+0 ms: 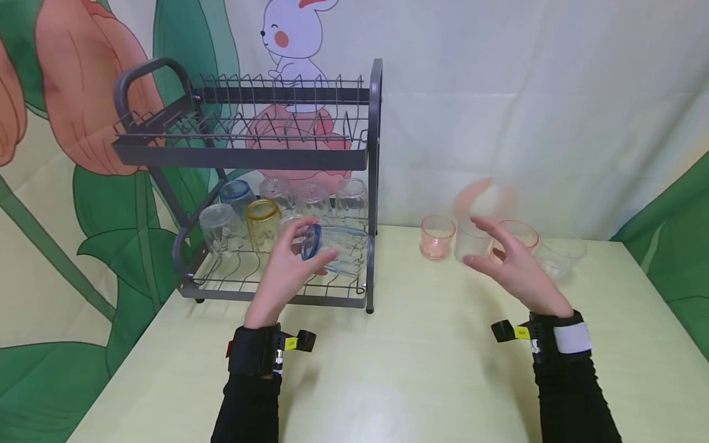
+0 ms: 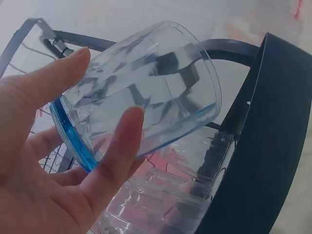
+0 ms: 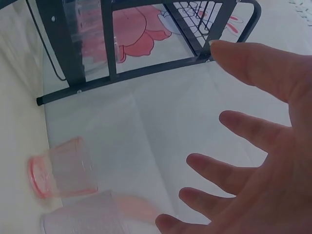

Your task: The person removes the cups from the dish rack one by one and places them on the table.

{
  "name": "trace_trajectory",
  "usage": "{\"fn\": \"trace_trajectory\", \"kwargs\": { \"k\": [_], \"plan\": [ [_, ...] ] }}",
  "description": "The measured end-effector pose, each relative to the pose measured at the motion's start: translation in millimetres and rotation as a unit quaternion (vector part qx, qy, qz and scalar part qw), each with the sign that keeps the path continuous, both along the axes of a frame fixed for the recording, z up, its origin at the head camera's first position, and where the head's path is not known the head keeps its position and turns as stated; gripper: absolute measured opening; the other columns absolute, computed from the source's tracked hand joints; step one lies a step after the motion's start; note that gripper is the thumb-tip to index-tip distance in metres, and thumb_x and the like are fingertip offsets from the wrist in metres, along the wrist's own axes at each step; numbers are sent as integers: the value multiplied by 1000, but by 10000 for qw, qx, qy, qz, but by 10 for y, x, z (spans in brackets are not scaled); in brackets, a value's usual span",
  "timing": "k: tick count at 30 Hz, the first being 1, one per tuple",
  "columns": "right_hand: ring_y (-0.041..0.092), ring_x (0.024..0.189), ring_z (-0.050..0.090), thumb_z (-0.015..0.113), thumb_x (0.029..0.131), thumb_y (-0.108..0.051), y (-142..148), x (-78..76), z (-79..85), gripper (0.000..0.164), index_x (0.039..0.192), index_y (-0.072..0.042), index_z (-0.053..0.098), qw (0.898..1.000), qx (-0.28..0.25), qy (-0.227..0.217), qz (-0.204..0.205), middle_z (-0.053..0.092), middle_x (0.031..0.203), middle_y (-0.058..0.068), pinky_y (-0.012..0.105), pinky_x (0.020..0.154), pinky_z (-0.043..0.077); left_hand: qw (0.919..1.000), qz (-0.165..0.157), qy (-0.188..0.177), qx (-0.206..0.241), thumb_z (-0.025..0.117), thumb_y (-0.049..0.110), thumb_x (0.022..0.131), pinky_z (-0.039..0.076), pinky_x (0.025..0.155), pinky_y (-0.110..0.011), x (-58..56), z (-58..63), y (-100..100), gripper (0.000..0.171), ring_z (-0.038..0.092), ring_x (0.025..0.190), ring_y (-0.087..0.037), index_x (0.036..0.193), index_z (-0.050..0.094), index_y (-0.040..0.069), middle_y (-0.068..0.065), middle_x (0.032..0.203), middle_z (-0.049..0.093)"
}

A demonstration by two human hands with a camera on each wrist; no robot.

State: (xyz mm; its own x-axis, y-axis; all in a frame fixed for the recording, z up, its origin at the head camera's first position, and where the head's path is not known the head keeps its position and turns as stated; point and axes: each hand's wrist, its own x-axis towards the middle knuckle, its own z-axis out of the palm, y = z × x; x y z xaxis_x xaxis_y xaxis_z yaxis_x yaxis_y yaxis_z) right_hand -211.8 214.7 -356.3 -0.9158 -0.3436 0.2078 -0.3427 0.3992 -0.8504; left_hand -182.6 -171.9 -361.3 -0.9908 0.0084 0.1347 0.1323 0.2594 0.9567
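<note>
My left hand (image 1: 288, 261) grips a clear drinking glass (image 1: 343, 249) by its blue base, thumb and fingers curled round it. The glass lies on its side in the air, mouth to the right, before the lower tier of the dish rack (image 1: 244, 161). In the left wrist view the fingers (image 2: 122, 134) press on the faceted wall of the glass (image 2: 146, 92). My right hand (image 1: 515, 267) is held over the table with fingers spread and nothing in it, in front of a frosted glass (image 1: 471, 240) and a pink-tinted glass (image 1: 520, 234).
Several upside-down glasses stand on the rack's lower tier, among them a yellow glass (image 1: 263, 224) and a blue glass (image 1: 237, 194). A small pink glass (image 1: 437, 237) and a clear bowl-shaped glass (image 1: 559, 255) stand at the table's back. A printed curtain (image 1: 532, 111) hangs behind.
</note>
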Motion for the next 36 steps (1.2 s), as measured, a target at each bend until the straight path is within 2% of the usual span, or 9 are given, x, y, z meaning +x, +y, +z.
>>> {"fn": "trace_trajectory", "kwargs": {
  "k": [2,3,7,10,15,18,21,28,36],
  "plan": [
    [15,143,23,71,92,-28,-32,30,9,70,151,-26,34,9999,-111,-29,84,30,154,-5,52,115,22,9994,-125,-70,326,80,44,79,49,93,-49,20,-15,-8,75,69,83,-30,142,42,31,-6,143,38],
    [14,142,24,71,92,-28,-47,45,15,69,151,-27,35,9998,-143,-20,104,31,154,-6,51,116,22,9986,-201,-59,486,81,42,80,50,94,-49,26,-21,-8,74,70,82,-32,142,42,30,-7,141,40],
    [12,141,26,71,92,-27,-96,95,51,68,150,-29,36,9995,-272,39,179,34,152,-10,48,115,24,9919,-566,75,1134,81,28,83,56,84,-47,18,-41,26,69,68,91,-35,140,42,21,-14,136,43],
    [12,141,27,72,92,-26,-137,123,76,68,149,-29,37,9991,-329,96,258,35,151,-11,47,114,27,9876,-708,53,1403,80,22,84,58,80,-46,11,-49,66,69,66,97,-35,140,39,16,-15,134,42],
    [13,141,28,72,92,-21,-214,170,93,68,149,-26,37,9974,-573,36,433,36,150,-10,45,114,28,9890,-699,-16,1306,80,25,83,57,84,-44,49,-20,114,69,65,102,-30,138,39,19,-9,133,39],
    [13,141,28,71,92,-20,-265,188,103,67,149,-25,38,9961,-702,44,528,36,150,-9,46,114,28,9880,-813,87,1307,81,27,83,57,82,-45,90,34,135,68,62,108,-28,137,39,21,-8,135,39],
    [13,141,28,71,92,-19,-319,216,120,67,149,-25,38,9947,-794,33,645,36,151,-8,46,114,28,9841,-1034,114,1437,79,26,85,57,82,-47,111,72,161,67,63,105,-30,138,39,20,-8,139,39],
    [15,140,29,72,91,-13,-479,221,139,70,151,-22,36,9894,-953,-45,1091,35,152,-4,48,114,28,9793,-1292,-160,1547,77,26,87,53,91,-48,68,23,214,63,66,90,-43,138,39,22,-9,136,43],
    [17,139,31,73,89,-14,-643,218,149,71,150,-18,38,9878,-905,58,1263,36,151,-5,54,112,29,9750,-1425,-190,1694,77,25,86,53,91,-49,66,2,304,63,67,95,-37,137,39,22,-13,132,43]
  ]
}}
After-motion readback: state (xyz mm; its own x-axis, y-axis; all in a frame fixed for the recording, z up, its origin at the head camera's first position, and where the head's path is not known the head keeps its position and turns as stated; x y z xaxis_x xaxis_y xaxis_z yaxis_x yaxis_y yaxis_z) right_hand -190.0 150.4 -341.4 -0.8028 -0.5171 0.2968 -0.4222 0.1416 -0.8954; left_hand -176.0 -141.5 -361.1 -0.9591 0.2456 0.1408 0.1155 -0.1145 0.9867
